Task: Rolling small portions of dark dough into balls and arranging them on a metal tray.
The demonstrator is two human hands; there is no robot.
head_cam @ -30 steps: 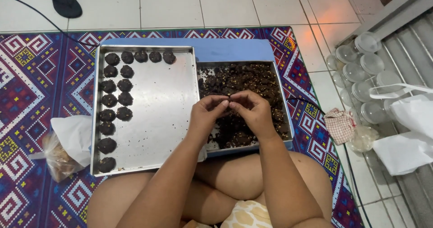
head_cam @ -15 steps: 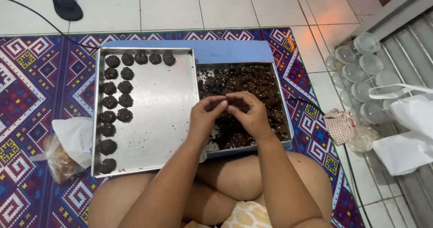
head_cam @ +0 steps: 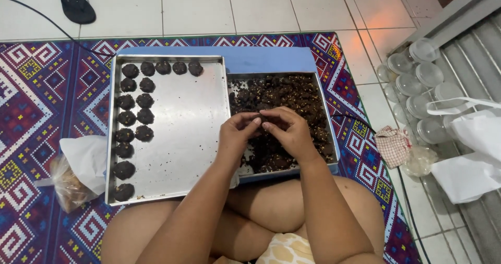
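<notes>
Your left hand (head_cam: 237, 135) and your right hand (head_cam: 289, 131) meet fingertip to fingertip over the rectangular metal tray of dark crumbly dough (head_cam: 292, 94), just at its near left part; the fingers of both curl inward and pinch a small dark lump of that dough (head_cam: 259, 122) between them, most of it hidden by your fingertips. Touching that tray on the left lies the larger shiny steel baking sheet (head_cam: 177, 128), which carries the round dark dough balls (head_cam: 136, 101) in a line along its far edge and in two short columns down its left side, while its middle shows only scattered crumbs. Both trays rest on a flat light-blue board (head_cam: 261, 59), which lies on the purple patterned woven mat (head_cam: 36, 97) spread on the white tiled floor (head_cam: 198, 5). A clear plastic bag with white paper (head_cam: 73, 170) sits on the mat by the sheet's near left corner. To your right, off the mat, stand stacked clear round plastic jars (head_cam: 417, 81), with a small red-checked cloth (head_cam: 392, 144) near them.
</notes>
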